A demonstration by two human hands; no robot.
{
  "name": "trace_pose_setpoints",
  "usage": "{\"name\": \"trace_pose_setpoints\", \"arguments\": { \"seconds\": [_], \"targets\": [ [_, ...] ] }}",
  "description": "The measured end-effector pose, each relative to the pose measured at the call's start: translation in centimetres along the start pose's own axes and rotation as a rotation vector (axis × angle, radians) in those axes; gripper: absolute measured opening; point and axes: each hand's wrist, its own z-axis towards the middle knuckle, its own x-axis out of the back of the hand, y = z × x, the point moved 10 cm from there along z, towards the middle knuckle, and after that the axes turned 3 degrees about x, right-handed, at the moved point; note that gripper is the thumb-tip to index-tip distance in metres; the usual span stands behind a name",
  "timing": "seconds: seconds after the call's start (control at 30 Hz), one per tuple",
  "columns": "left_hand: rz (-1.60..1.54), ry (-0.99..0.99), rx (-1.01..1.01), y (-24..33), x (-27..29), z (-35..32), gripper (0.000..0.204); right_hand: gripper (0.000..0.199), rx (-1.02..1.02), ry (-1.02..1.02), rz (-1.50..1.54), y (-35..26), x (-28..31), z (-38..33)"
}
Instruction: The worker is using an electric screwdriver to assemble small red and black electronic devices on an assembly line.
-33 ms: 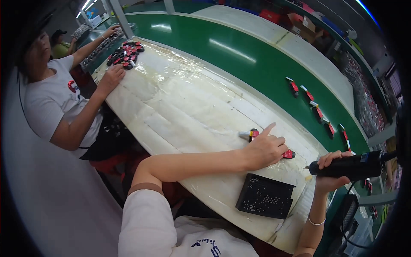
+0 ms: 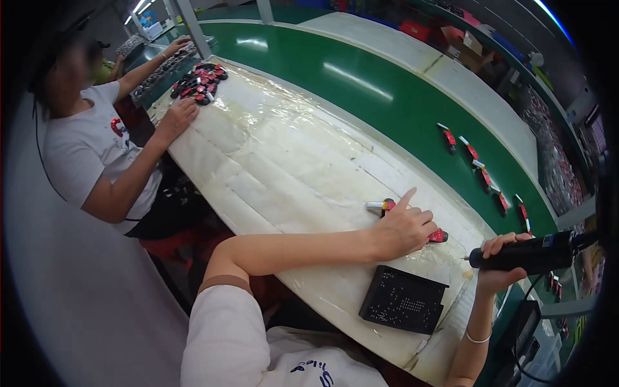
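Observation:
My left hand [image 2: 401, 235] lies closed over a red-and-black part with a silver tube [image 2: 375, 206], which looks like a gas torch head, on the table. Its index finger points up and away from the rest. The tube sticks out on the left side of the hand and a red-and-black end shows on the right; the middle is hidden. My right hand [image 2: 495, 278] grips a black electric screwdriver [image 2: 538, 253], held level above the table's right end. Its thin bit points left, apart from the torch head. Nearer me sits a black tray [image 2: 425, 284] holding many small screws.
Beyond the covered table [image 2: 277, 168] runs a green conveyor belt [image 2: 412, 116], carrying several torch heads [image 2: 472, 149] at the right. A co-worker [image 2: 97, 155] sits at the left, one hand beside a pile of torch heads [image 2: 200, 80]. A cord hangs below the screwdriver.
The whole view has shifted slightly, so things appear a little further right and down. Both hands keep their hold, and the screwdriver stays nearly where it was.

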Motion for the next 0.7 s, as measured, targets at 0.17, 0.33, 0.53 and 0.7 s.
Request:
{"name": "trace_pose_setpoints", "arguments": {
  "seconds": [0.17, 0.33, 0.53, 0.7],
  "targets": [
    [0.216, 0.029, -0.083, 0.5, 1.3, -1.6, 0.015, 0.08, 0.066, 0.06, -0.111, 0.9, 0.5, 0.0],
    [0.141, 0.004, -0.08, 0.2, 0.0, -2.7, 0.025, 0.078, 0.092, 0.071, -0.118, 1.3, 0.9, 0.2],
    [0.373, 0.082, -0.045, -3.2, 1.8, -3.0, 0.024, 0.076, 0.106, 0.102, -0.127, 1.3, 1.0, 0.2],
    [0.587, 0.215, 0.104, -10.8, 8.2, -5.5, 0.028, 0.074, 0.132, 0.066, -0.15, 1.3, 1.2, 0.0]
  ]
}}
